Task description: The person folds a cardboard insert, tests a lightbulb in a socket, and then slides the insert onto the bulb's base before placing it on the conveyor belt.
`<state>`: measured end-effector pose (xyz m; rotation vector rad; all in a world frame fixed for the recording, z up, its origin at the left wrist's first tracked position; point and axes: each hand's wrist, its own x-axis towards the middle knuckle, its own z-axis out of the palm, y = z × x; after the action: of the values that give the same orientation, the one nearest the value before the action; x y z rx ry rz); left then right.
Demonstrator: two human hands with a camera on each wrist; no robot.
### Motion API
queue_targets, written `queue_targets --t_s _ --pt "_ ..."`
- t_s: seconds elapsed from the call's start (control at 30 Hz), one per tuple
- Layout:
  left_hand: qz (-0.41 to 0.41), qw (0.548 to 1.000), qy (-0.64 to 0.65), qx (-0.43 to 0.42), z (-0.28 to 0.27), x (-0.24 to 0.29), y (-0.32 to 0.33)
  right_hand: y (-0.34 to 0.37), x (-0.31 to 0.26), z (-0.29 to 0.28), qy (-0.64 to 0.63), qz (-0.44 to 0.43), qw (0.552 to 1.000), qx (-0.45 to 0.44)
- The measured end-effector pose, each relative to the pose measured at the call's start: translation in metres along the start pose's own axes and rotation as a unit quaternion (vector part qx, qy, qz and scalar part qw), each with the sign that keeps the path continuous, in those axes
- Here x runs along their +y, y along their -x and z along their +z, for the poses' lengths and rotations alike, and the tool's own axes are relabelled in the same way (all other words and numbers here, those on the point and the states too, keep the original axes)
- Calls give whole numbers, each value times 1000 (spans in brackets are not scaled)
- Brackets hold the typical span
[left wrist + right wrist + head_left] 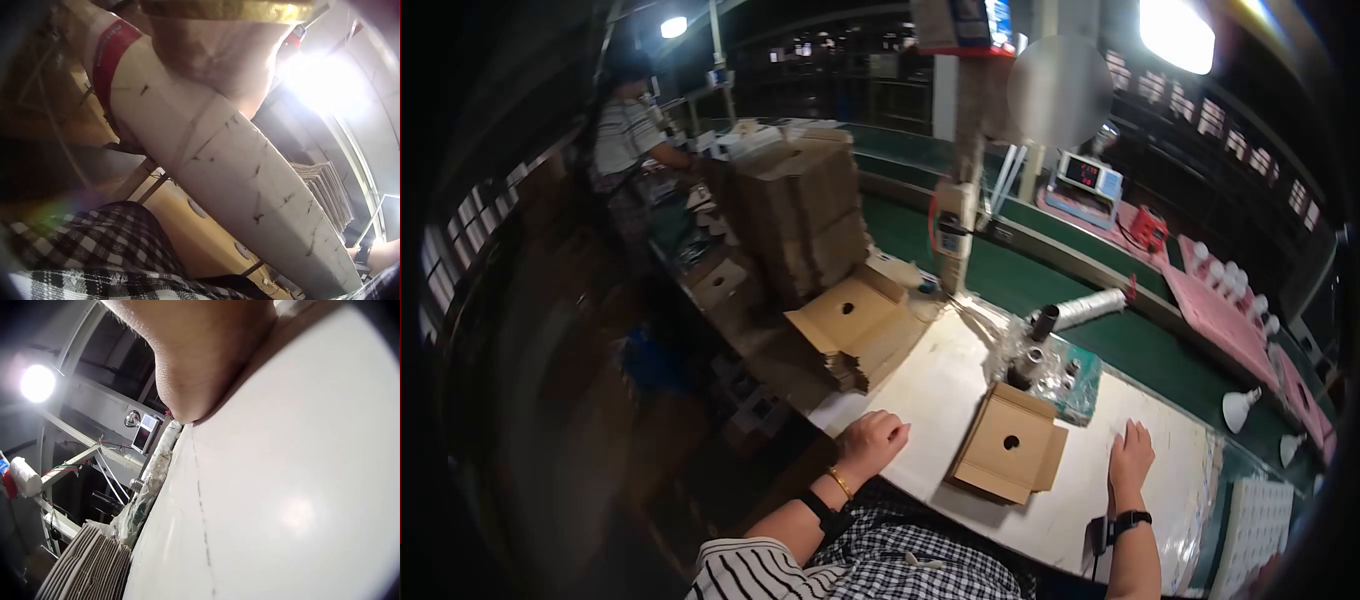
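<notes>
On the white table point(920, 440) lies a stack of flat brown cardboard pieces point(990, 455), the top one with a dark round hole. To its left the left hand point(872, 443) rests at the table edge, fingers loosely curled, holding nothing. Right of the stack, the right hand point(1132, 462) lies on the table with its fingers extended and nothing in it. The left wrist view shows part of the left hand point(215, 62) against the white table edge. In the right wrist view the heel of the right hand point(200, 356) touches the white surface, beside the cardboard stack's edges point(87, 569).
More cardboard point(850, 312) lies at the table's left, before tall cardboard piles point(800, 210). Metal cylinders point(1032, 362) and a plastic-wrapped roll point(1090, 305) are behind the stack. Pink trays point(1220, 310) with white bulbs line the right. Another person point(625, 135) stands far left.
</notes>
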<state>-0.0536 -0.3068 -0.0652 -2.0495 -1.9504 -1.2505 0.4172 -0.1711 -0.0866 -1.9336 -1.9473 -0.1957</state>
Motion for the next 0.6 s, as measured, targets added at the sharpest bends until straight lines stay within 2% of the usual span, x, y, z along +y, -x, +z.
queue_targets --t_s 0.6 --pt "9 1000 -3 1 -1 -2 2 1 6 7 -32 -27 998 42"
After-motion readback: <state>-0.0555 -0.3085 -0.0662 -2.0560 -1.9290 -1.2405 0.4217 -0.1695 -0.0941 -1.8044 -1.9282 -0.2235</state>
